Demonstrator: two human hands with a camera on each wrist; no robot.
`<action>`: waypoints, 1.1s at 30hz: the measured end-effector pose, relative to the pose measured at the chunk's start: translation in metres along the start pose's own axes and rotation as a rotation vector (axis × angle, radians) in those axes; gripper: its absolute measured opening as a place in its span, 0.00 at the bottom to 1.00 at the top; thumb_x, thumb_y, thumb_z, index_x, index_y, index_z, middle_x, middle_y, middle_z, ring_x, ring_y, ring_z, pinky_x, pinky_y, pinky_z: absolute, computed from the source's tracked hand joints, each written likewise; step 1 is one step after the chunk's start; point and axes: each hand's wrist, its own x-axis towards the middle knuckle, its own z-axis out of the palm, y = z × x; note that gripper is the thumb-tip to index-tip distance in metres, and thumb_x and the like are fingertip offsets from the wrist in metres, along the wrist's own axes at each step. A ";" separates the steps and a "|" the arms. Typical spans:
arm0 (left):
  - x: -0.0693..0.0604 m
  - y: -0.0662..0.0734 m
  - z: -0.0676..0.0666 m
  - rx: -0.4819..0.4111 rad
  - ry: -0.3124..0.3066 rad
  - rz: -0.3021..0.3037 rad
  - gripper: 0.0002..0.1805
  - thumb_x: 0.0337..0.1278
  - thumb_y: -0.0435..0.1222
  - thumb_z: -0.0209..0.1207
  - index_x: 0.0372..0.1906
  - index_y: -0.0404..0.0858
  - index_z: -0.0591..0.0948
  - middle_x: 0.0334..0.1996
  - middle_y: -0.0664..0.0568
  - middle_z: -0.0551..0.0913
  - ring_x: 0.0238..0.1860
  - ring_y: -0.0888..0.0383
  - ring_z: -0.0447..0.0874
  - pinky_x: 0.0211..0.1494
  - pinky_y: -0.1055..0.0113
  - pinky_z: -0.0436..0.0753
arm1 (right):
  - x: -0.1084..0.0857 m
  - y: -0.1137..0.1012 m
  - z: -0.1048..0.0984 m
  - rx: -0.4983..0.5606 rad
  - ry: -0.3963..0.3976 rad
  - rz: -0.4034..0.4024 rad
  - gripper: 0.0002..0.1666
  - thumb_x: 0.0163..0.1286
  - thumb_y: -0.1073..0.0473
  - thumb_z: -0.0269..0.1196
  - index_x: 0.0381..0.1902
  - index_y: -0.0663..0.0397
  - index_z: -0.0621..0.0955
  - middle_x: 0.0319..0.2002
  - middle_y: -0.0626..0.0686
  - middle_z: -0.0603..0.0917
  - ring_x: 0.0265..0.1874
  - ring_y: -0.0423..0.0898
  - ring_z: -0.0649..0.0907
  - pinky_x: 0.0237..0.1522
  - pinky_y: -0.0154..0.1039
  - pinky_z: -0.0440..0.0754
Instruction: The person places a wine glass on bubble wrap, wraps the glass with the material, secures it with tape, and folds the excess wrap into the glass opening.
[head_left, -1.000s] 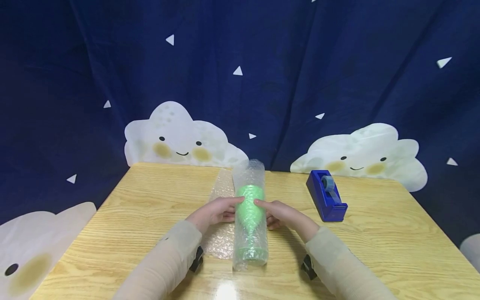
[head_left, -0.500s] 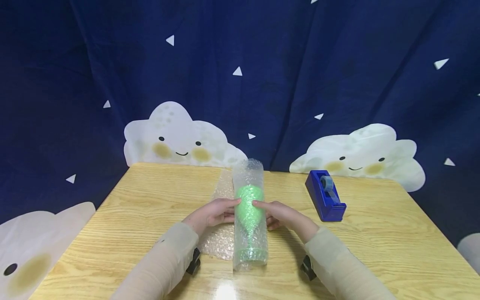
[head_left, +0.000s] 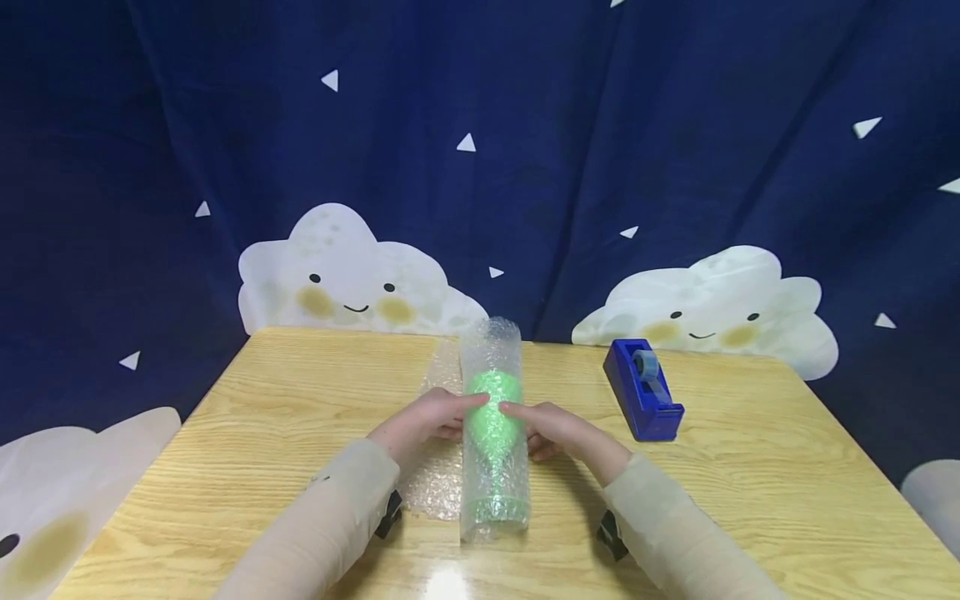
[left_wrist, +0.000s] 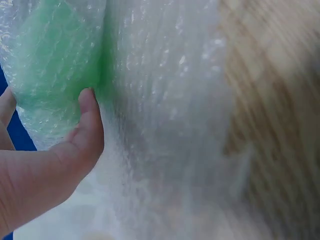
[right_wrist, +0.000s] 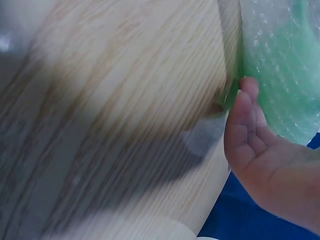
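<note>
1. Head view, bottom centre of the frame: a clear, pebbly bubble-wrap roll (head_left: 480, 477) lies lengthwise, a long soft cylinder with crinkled highlights and a hollow-looking upper end

2. Inside it shows a pale green goblet-shaped object (head_left: 493, 429), with a broad rounded upper part, a narrow stem and a flat round base towards the lower edge of the frame

3. The left hand (head_left: 441, 411) grips the roll from its left side, one digit laid over the top, the other fingers bent against the flank

4. The right hand (head_left: 555, 429) holds it from the right in the same manner; in the right wrist view its fingers are bent close together beside the bubbled film

5. Left of the roll, a flat, thin sheet of bubble wrap (head_left: 433, 487) spreads over the smooth, yellowish wood-grain table (head_left: 315, 400)

6. Right of centre stands a glossy blue wedge-shaped tape dispenser (head_left: 647, 408), well apart from the roll, bearing a translucent bluish ring of tape (head_left: 646, 365)

7. Across the upper frame hangs a dark blue, softly creased fabric backdrop (head_left: 405, 125) printed with white triangles and puffy smiling clouds
</note>
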 end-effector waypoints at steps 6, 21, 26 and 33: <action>0.003 -0.005 -0.003 -0.093 -0.044 0.025 0.28 0.59 0.46 0.57 0.53 0.25 0.74 0.46 0.38 0.83 0.45 0.51 0.84 0.54 0.61 0.81 | 0.001 0.003 -0.005 0.041 -0.058 -0.045 0.35 0.68 0.36 0.49 0.49 0.63 0.78 0.33 0.52 0.86 0.29 0.41 0.82 0.33 0.36 0.81; -0.003 -0.001 -0.004 0.083 -0.088 0.039 0.37 0.58 0.57 0.52 0.58 0.28 0.72 0.51 0.38 0.80 0.49 0.49 0.81 0.57 0.56 0.78 | -0.003 -0.003 -0.007 0.011 -0.036 0.002 0.36 0.67 0.35 0.49 0.48 0.63 0.79 0.35 0.55 0.87 0.28 0.39 0.83 0.31 0.34 0.81; -0.003 0.001 -0.002 0.084 -0.045 0.011 0.40 0.57 0.54 0.56 0.59 0.23 0.68 0.54 0.36 0.77 0.52 0.46 0.79 0.57 0.55 0.78 | -0.006 -0.004 -0.009 0.012 -0.067 -0.014 0.42 0.62 0.30 0.52 0.50 0.64 0.77 0.36 0.55 0.87 0.29 0.40 0.84 0.32 0.34 0.82; 0.003 -0.006 -0.006 -0.062 -0.081 0.016 0.29 0.60 0.46 0.55 0.56 0.26 0.72 0.48 0.38 0.81 0.42 0.54 0.81 0.51 0.61 0.81 | -0.004 -0.001 -0.007 0.044 -0.060 -0.030 0.33 0.68 0.40 0.51 0.52 0.66 0.76 0.35 0.53 0.86 0.29 0.41 0.82 0.32 0.35 0.81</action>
